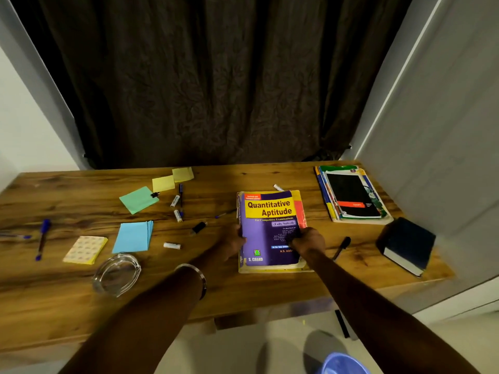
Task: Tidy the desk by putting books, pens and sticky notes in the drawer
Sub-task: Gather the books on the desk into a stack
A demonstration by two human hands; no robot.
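Both bare forearms reach forward and inward from the lower edge of the view, converging toward the middle. The left hand [234,241] lies knuckles up with its fingers curled round the left edge of the purple book [270,228], and a metal bangle [198,276] circles that forearm below the wrist. The right hand [309,240] mirrors it, its grip closed on the book's right edge, thumb over the cover.

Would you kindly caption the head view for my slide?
Both hands, left and right, grip a purple book on a cluttered desk.
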